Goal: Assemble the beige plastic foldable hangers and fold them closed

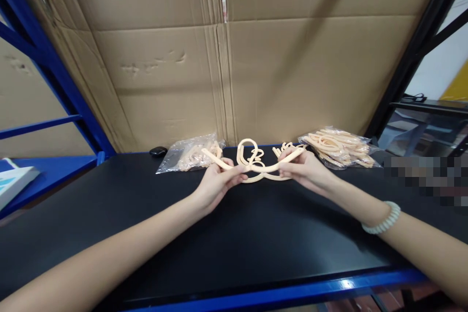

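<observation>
Both my hands hold up a beige hanger-like piece (261, 169) made of smooth curved rod, with arms that slope upward to each side. My left hand (218, 181) pinches it left of its middle, fingers closed. On the other side, my right hand (300, 168) grips the right arm between thumb and fingers. Just behind the hands, a beige rod loop (248, 142) rises; whether it joins the held piece I cannot tell. Another wavy beige rod piece (252, 180) shows below, partly hidden by the hands.
Clear plastic bags of beige pieces lie at the back, one left bag (190, 153) and one right bag (338, 148). Loose beige curls (287, 147) sit between them. A small black object (158, 151) is at back left. Cardboard (321, 68) walls the black table (234, 253).
</observation>
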A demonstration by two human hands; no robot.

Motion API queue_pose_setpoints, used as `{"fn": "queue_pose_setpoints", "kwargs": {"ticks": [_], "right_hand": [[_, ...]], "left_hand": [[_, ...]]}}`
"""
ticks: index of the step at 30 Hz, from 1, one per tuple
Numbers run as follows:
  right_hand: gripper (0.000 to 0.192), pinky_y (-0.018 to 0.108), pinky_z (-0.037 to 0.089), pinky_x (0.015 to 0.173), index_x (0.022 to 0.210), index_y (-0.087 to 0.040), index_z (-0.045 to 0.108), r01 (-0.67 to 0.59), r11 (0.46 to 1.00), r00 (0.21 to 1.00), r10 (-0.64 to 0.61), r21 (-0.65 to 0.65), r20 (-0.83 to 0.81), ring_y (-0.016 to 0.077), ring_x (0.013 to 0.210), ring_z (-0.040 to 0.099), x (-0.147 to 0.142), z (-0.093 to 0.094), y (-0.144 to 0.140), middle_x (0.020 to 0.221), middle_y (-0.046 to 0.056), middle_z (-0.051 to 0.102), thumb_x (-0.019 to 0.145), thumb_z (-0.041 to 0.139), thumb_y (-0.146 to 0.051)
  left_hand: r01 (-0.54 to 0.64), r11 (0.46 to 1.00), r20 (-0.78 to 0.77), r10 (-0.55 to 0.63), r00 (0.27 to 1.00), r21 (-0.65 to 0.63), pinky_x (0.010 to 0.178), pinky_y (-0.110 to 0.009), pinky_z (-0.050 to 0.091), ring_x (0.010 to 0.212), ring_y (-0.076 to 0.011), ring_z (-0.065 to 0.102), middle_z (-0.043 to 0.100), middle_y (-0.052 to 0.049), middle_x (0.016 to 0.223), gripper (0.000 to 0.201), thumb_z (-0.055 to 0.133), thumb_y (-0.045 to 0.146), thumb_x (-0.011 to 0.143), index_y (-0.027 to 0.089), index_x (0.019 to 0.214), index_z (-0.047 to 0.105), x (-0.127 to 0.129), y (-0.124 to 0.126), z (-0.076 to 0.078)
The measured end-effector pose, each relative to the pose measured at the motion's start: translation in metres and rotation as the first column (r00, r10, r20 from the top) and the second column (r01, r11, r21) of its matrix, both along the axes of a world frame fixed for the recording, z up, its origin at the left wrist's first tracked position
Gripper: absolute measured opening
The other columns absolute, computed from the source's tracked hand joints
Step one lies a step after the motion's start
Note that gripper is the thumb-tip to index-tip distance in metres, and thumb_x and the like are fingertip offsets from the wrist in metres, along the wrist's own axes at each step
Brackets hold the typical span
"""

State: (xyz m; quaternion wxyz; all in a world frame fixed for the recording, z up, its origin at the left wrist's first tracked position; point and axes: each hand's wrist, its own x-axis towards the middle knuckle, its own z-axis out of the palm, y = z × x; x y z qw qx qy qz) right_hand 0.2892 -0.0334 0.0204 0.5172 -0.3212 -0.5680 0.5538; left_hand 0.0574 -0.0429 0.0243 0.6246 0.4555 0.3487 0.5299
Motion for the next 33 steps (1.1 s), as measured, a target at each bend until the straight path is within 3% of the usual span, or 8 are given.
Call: {"fn": "queue_pose_setpoints", "kwargs": {"ticks": [3, 6, 9, 12, 16, 23, 28, 33], "right_hand": [[0.027, 0.027, 0.052, 0.058, 0.076, -0.019, 0.063, 0.05, 0.994, 0.996, -0.057, 0.094, 0.073, 0.0119, 0.058, 0.063, 0.024, 0.008, 0.014, 0.065, -0.002, 0.066, 0.06, 0.083, -0.027], [0.025, 0.026, 0.05, 0.053, 0.074, -0.019, 0.064, 0.07, 0.977, 0.98, -0.105, 0.203, 0.167, 0.0157, 0.064, 0.065, 0.041, 0.015, 0.021, 0.07, 0.002, 0.068, 0.062, 0.082, -0.031], [0.024, 0.026, 0.048, 0.052, 0.073, -0.019, 0.066, 0.013, 0.962, 0.927, -0.114, 0.272, 0.358, 0.015, 0.061, 0.064, 0.052, 0.021, 0.021, 0.071, 0.002, 0.068, 0.062, 0.081, -0.035], [0.023, 0.029, 0.049, 0.058, 0.073, -0.02, 0.069, -0.095, 0.949, 0.798, -0.107, 0.3, 0.593, 0.0156, 0.063, 0.063, 0.059, 0.025, 0.021, 0.073, 0.002, 0.068, 0.062, 0.08, -0.036], [0.023, 0.035, 0.048, 0.075, 0.07, -0.022, 0.071, -0.25, 0.898, 0.644, -0.125, 0.362, 0.755, 0.0214, 0.083, 0.062, 0.064, 0.027, 0.023, 0.087, 0.005, 0.068, 0.064, 0.076, -0.043], [0.022, 0.038, 0.042, 0.082, 0.07, -0.023, 0.073, -0.377, 0.843, 0.473, -0.181, 0.384, 0.862, 0.022, 0.084, 0.057, 0.061, 0.016, 0.03, 0.083, 0.004, 0.064, 0.068, 0.073, -0.046], [0.021, 0.037, 0.043, 0.079, 0.071, -0.023, 0.073, -0.399, 0.833, 0.443, -0.189, 0.382, 0.876, 0.0214, 0.083, 0.057, 0.061, 0.016, 0.029, 0.082, 0.004, 0.065, 0.071, 0.071, -0.044], [0.03, 0.032, 0.045, 0.069, 0.088, -0.023, 0.072, -0.352, 0.855, 0.451, -0.2, 0.38, 0.87, 0.0198, 0.079, 0.059, 0.062, 0.017, 0.029, 0.087, 0.004, 0.067, 0.068, 0.072, -0.045]], "left_hand": [[0.059, 0.998, -0.018, -0.059, 0.998, 0.011, 0.061, -0.016, 0.054, 0.064, -0.0111, 0.068, 0.069, -0.005, 0.075, 0.019, 0.075, 0.014, 0.07, 0.013, 0.074, 0.057, -0.019, 0.019, 0.011], [0.089, 0.995, -0.047, -0.087, 0.995, 0.034, 0.068, -0.016, 0.055, 0.068, -0.0114, 0.068, 0.068, -0.004, 0.072, 0.013, 0.075, 0.012, 0.069, 0.012, 0.074, 0.062, -0.04, 0.036, 0.017], [0.15, 0.98, -0.197, -0.123, 0.973, 0.128, 0.072, -0.021, 0.055, 0.072, -0.0138, 0.068, 0.068, -0.005, 0.073, 0.017, 0.079, 0.018, 0.067, 0.013, 0.074, 0.065, -0.056, 0.045, 0.021], [0.304, 0.92, -0.509, -0.142, 0.849, 0.25, 0.069, -0.024, 0.053, 0.07, -0.0156, 0.067, 0.068, -0.004, 0.072, 0.016, 0.08, 0.022, 0.066, 0.015, 0.073, 0.067, -0.065, 0.047, 0.025], [0.444, 0.805, -0.766, 0.021, 0.643, 0.394, 0.06, -0.021, 0.047, 0.064, -0.0138, 0.06, 0.065, -0.002, 0.067, 0.011, 0.077, 0.026, 0.068, 0.018, 0.071, 0.07, -0.066, 0.045, 0.026], [0.605, 0.611, -0.843, 0.216, 0.494, 0.511, 0.072, -0.029, 0.046, 0.08, -0.0191, 0.062, 0.068, -0.006, 0.092, 0.015, 0.074, 0.031, 0.07, 0.019, 0.064, 0.067, -0.059, 0.044, 0.012], [0.627, 0.609, -0.867, 0.245, 0.434, 0.485, 0.073, -0.029, 0.043, 0.078, -0.0192, 0.059, 0.067, -0.004, 0.086, 0.009, 0.07, 0.027, 0.071, 0.02, 0.074, 0.065, -0.056, 0.04, 0.009], [0.648, 0.574, -0.865, 0.312, 0.393, 0.502, 0.08, -0.033, 0.042, 0.088, -0.0225, 0.058, 0.066, -0.006, 0.097, 0.025, 0.066, 0.032, 0.077, 0.022, 0.099, 0.065, -0.054, 0.039, 0.004]]}}
